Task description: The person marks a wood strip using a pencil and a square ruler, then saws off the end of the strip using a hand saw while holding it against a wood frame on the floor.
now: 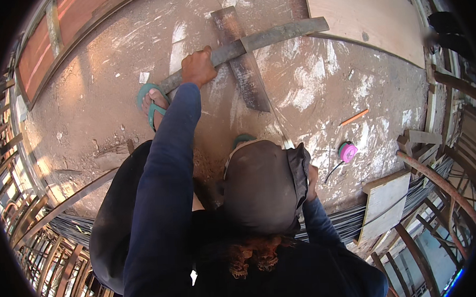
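Note:
My left hand [198, 68] is closed round a long grey wooden plank [286, 34] and presses it down. The plank's left end lies by my foot in a green flip-flop [153, 103]. Under the plank, crossing it, is a shorter dark board [248, 84]. A thin hand saw blade [277, 116], seen nearly edge-on, runs from the plank down toward my right hand [313, 182]. That hand is curled beside the cap [260, 182], which hides most of its fingers and the saw's handle.
On the dusty floor to the right lie a pink tape measure [347, 152] and an orange pencil [354, 117]. A pale plywood sheet [370, 18] is at the far right, a framed reddish panel [38, 67] far left. Black rods [331, 223] and wood offcuts [421, 143] line the near edge.

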{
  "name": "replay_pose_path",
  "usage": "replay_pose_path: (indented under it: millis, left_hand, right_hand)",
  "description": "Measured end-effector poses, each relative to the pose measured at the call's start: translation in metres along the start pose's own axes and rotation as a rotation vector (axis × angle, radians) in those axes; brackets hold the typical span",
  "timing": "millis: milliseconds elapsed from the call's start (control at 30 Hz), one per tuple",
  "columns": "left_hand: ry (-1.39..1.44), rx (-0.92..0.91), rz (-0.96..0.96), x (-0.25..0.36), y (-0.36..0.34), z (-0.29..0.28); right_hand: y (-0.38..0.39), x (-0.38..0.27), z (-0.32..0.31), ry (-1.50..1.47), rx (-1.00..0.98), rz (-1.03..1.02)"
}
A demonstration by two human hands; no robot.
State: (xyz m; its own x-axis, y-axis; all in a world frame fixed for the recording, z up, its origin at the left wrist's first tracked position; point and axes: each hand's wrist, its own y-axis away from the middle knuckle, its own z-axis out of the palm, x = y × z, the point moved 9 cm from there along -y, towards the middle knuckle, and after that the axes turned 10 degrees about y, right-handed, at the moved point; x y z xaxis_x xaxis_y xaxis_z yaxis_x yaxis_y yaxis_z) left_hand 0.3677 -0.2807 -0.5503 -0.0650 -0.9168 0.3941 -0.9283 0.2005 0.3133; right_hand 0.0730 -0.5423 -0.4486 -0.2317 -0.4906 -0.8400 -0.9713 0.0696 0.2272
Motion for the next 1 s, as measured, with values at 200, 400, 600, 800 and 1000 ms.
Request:
replay_pose_path:
  millis: [200,400,600,800,1000]
  left_hand:
    - [0.007,0.066,0.068,0.009,-0.007,0.001]
    - [0.009,0.023,0.009,0.005,-0.009,0.003]
    - [0.02,0.068,0.033,0.007,-0.004,-0.003]
    - [0.016,0.037,0.009,0.003,0.002,0.01]
    - [0.01,0.076,0.025,0.002,-0.002,-0.006]
  right_hand:
    - [-0.01,0.008,-0.002,-0.143,-0.073,0.424]
    - [0.021,-0.004,-0.02,0.023,0.045,-0.076]
    - [-0.024,-0.006,-0.004,-0.095,-0.031,0.121]
    - [0.006,0.013,-0.007,-0.072,-0.05,-0.007]
    - [-0.005,0.014,0.003,-0.103,-0.065,0.236]
